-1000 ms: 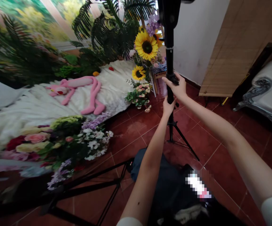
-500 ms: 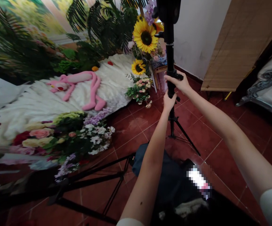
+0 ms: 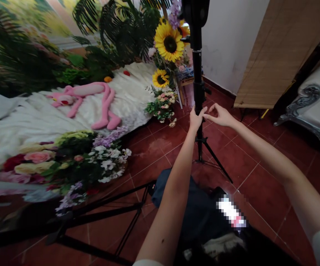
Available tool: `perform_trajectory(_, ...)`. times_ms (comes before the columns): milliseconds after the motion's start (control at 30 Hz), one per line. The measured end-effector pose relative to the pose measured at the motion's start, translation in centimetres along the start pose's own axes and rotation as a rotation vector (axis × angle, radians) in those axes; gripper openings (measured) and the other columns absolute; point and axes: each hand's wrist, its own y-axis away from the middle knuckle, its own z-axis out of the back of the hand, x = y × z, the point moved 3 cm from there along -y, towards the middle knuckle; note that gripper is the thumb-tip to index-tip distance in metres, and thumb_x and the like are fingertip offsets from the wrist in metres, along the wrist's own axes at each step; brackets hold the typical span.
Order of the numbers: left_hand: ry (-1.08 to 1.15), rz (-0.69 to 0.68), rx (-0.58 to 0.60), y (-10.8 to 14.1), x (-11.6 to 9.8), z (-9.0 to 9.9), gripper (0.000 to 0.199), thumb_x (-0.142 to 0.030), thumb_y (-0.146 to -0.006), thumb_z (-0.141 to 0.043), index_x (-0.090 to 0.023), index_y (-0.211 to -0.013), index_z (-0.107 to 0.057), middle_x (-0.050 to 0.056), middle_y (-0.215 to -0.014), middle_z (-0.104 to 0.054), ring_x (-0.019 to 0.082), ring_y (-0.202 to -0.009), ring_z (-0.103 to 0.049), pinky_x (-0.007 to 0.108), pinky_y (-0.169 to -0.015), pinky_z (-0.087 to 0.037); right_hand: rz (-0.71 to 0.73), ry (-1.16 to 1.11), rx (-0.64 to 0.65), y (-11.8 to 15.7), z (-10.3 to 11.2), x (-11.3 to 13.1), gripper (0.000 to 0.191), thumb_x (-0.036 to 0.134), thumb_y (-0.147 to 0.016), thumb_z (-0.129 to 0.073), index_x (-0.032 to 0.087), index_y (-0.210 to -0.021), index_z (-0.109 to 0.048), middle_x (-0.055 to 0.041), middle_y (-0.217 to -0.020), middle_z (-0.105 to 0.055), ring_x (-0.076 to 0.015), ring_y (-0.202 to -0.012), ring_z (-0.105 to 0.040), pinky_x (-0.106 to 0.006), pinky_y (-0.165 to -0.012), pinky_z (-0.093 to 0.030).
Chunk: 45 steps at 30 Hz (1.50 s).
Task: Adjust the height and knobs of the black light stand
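The black stand [image 3: 198,70] points upward, nearly vertical.

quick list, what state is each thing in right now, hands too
left hand: gripping the black stand
right hand: fingers bent beside the left; contact with the stand unclear
black stand: upright, a leg spread out
second black stand: partly in view, struts spread
pink plush toy: lying down, legs bent
white fluffy cover: spread out, rumpled
sunflowers: in full bloom
screen: lit, content pixelated
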Motion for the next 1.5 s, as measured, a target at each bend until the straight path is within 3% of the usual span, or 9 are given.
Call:
perform_trajectory(300, -0.008, 0.029, -0.007, 0.3, -0.3, 0.0, 0.043, -0.058, -0.071, -0.074, -0.020, -0.081, -0.057, -0.001, -0.071, -0.059, 0.013, -0.067, -0.057, 0.026, -0.064, -0.048, -0.125, 0.097, 0.022, 0.7, -1.8, 0.1, 0.040, 0.053, -0.092, -0.058, 0.020, -0.069, -0.055, -0.0021, -0.069, -0.067, -0.0146, -0.063, -0.059, -0.027, -0.066, -0.046)
perform_trajectory(567, -0.014, 0.028, 0.003, 0.2, -0.4, 0.1, 0.039, -0.057, -0.075, -0.070, -0.020, -0.079, -0.058, -0.001, -0.071, -0.059, 0.012, -0.067, -0.054, 0.025, -0.067, -0.046, -0.695, -0.650, 0.010, 1.9, -3.8, 0.7, 0.030, 0.038, -0.103, -0.043, 0.020, -0.079, -0.051, -0.0012, -0.061, -0.067, -0.0092, -0.042, -0.051, -0.020, -0.045, -0.042)
perform_trajectory(733, -0.030, 0.026, -0.025, 0.1, -0.1, 0.1, 0.041, -0.060, -0.075, -0.069, -0.020, -0.077, -0.057, -0.001, -0.070, -0.058, 0.012, -0.066, -0.053, 0.026, -0.067, -0.047, -0.918, -1.129, 0.034, 2.8, -5.9, 1.1, 0.039, 0.021, -0.103, -0.027, 0.019, -0.068, -0.041, -0.0004, -0.058, -0.064, -0.0049, -0.040, -0.044, -0.015, -0.042, -0.037)
perform_trajectory(800, -0.016, 0.030, -0.017, -0.1, 0.2, 0.1, 0.042, -0.060, -0.074, -0.070, -0.020, -0.079, -0.057, -0.001, -0.071, -0.059, 0.012, -0.066, -0.054, 0.026, -0.068, -0.047, -0.936, -1.107, 0.108, 3.1, -7.0, 1.0, 0.037, 0.021, -0.103, -0.031, 0.019, -0.068, -0.041, 0.0006, -0.057, -0.063, -0.0044, -0.039, -0.044, -0.015, -0.041, -0.037)
perform_trajectory(900, -0.002, 0.058, 0.011, -0.4, 0.7, 0.1, 0.042, -0.059, -0.074, -0.070, -0.020, -0.079, -0.057, -0.001, -0.069, -0.059, 0.012, -0.064, -0.055, 0.026, -0.067, -0.048, -0.847, -0.751, 0.156, 3.5, -7.6, 0.6, 0.023, 0.018, -0.097, -0.050, 0.018, -0.074, -0.049, 0.0013, -0.056, -0.063, -0.0056, -0.039, -0.048, -0.016, -0.038, -0.039)
perform_trajectory(1100, 0.020, 0.053, 0.020, -0.2, 0.5, 0.1, 0.036, -0.054, -0.077, -0.070, -0.020, -0.081, -0.059, -0.001, -0.072, -0.060, 0.011, -0.065, -0.056, 0.026, -0.068, -0.048, -0.590, -0.349, 0.032, 3.2, -4.7, 0.7, 0.034, 0.025, -0.079, -0.080, 0.021, -0.074, -0.047, 0.0045, -0.055, -0.061, -0.0073, -0.037, -0.049, -0.019, -0.035, -0.040)
perform_trajectory(1233, 0.010, 0.049, 0.012, 0.0, 0.1, 0.1, 0.032, -0.050, -0.077, -0.070, -0.020, -0.080, -0.059, 0.000, -0.074, -0.061, 0.012, -0.068, -0.056, 0.025, -0.069, -0.047, -0.646, -0.446, -0.007, 2.6, -3.1, 1.7, 0.037, 0.043, -0.095, -0.060, 0.018, -0.069, -0.053, -0.0006, -0.056, -0.061, -0.0061, -0.038, -0.046, -0.018, -0.035, -0.037)
perform_trajectory(1367, 0.016, 0.040, 0.007, 0.1, -0.2, 0.1, 0.035, -0.053, -0.076, -0.071, -0.020, -0.077, -0.058, 0.000, -0.073, -0.061, 0.013, -0.069, -0.056, 0.027, -0.070, -0.046, -0.859, -0.792, 0.035, 2.7, -3.7, 2.5, 0.045, 0.040, -0.104, -0.038, 0.016, -0.071, -0.056, -0.0020, -0.058, -0.062, -0.0050, -0.040, -0.044, -0.016, -0.039, -0.035)
perform_trajectory(1500, 0.035, 0.032, 0.009, 0.1, -0.3, 0.1, 0.039, -0.056, -0.075, -0.071, -0.020, -0.077, -0.057, -0.001, -0.073, -0.059, 0.012, -0.069, -0.055, 0.027, -0.071, -0.047, -0.886, -1.091, 0.141, 2.7, -4.3, 2.7, 0.047, 0.036, -0.106, -0.026, 0.017, -0.073, -0.055, -0.0012, -0.060, -0.063, -0.0060, -0.042, -0.044, -0.016, -0.043, -0.036)
